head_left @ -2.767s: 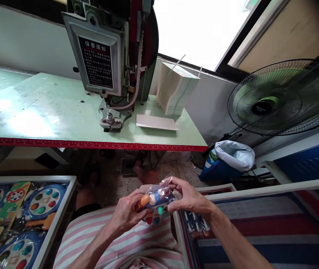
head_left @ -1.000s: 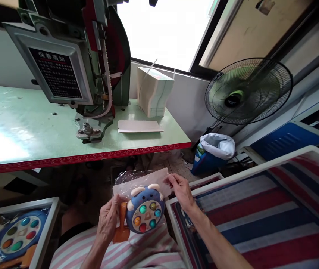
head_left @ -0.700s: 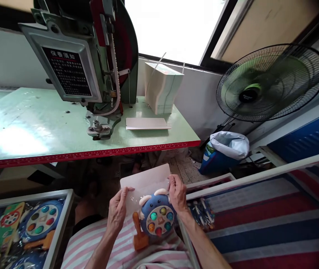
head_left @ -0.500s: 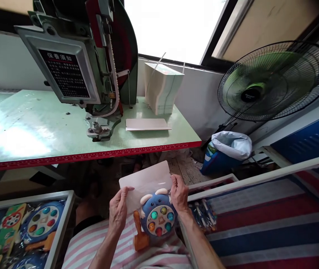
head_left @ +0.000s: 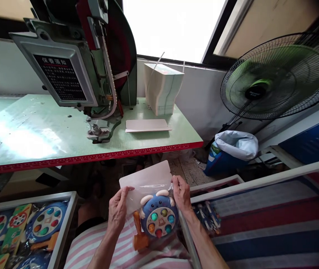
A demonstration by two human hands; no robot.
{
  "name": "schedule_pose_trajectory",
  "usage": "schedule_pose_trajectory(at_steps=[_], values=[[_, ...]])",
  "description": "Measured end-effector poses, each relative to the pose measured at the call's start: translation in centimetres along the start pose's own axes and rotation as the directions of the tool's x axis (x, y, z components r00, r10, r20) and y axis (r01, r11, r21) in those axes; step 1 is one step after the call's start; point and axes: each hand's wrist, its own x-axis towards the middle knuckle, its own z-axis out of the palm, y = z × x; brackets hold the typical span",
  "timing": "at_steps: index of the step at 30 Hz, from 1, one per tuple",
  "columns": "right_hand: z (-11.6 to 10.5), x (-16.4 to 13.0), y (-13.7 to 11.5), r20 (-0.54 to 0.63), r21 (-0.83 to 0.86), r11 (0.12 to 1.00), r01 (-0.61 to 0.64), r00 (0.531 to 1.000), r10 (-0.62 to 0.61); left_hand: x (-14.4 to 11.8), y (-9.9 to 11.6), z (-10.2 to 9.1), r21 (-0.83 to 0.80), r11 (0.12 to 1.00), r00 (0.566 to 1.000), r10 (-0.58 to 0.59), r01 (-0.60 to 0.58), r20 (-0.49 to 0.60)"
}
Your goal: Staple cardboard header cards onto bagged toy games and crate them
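Observation:
I hold a clear plastic bag with a blue round toy inside, over my lap. The toy has coloured buttons, white horns and an orange mallet beside it. A white header card sits folded over the bag's top. My left hand pinches the card's left edge and my right hand pinches its right edge. The green worktable with the stapling machine stands just beyond my hands.
A stack of white cards and a loose card lie on the table right of the machine. A tray of bagged toys sits at my left. A framed bin with striped cloth is at right, with a fan and a blue sack behind.
The bagged toy was turned face up and the card folded over its top. My left hand shifted from the toy's side to the card's left edge. In the last half second, hardly anything moved.

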Motion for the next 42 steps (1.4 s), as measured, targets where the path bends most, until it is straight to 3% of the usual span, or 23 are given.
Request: schedule_pose_trajectory(at_steps=[4,7,10,14,18,20,23,29,36,42], values=[[-0.9,0.4,-0.2,0.094,0.133,0.987,-0.087,0.993,0.075,0.8,1.2,-0.4,0.061,0.995,0.992,0.070,-0.077,0.107],[-1.8,1.1,-0.5,0.103,0.230,0.973,-0.020,0.995,-0.004,1.7,2.2,-1.3,0.069,0.989,0.972,0.112,-0.129,0.205],[-2.4,1.5,-0.6,0.068,0.274,0.961,0.027,0.997,-0.047,2.4,3.2,-2.1,0.026,0.993,0.945,0.099,-0.113,0.311],[-2.7,1.3,0.0,0.092,0.239,0.969,-0.065,0.995,0.044,2.8,4.6,-1.8,-0.119,0.991,0.913,0.107,-0.065,0.393],[-2.9,0.8,0.4,0.042,0.187,0.975,-0.123,0.992,0.118,2.6,4.3,-0.2,-0.296,0.953,0.957,0.137,-0.057,0.257],[-2.9,0.6,0.5,0.030,0.189,0.972,-0.139,0.990,0.135,2.4,3.5,0.4,-0.279,0.960,0.980,0.042,0.013,0.193],[-3.0,0.5,0.8,0.029,0.203,0.966,-0.158,0.987,0.155,2.1,2.5,0.6,-0.218,0.970,0.981,-0.069,0.109,0.183],[-2.9,0.7,0.9,0.048,0.305,0.933,-0.190,0.982,0.184,2.2,3.2,0.5,-0.282,0.959,0.974,0.034,0.032,0.224],[-3.2,0.8,0.4,-0.010,0.231,0.962,-0.147,0.988,0.153,2.7,1.8,1.3,-0.183,0.983,0.998,0.029,-0.018,0.054],[-3.4,1.0,0.0,-0.030,0.176,0.978,-0.114,0.992,0.121,2.7,1.6,2.2,-0.258,0.966,1.000,-0.026,0.026,0.005]])
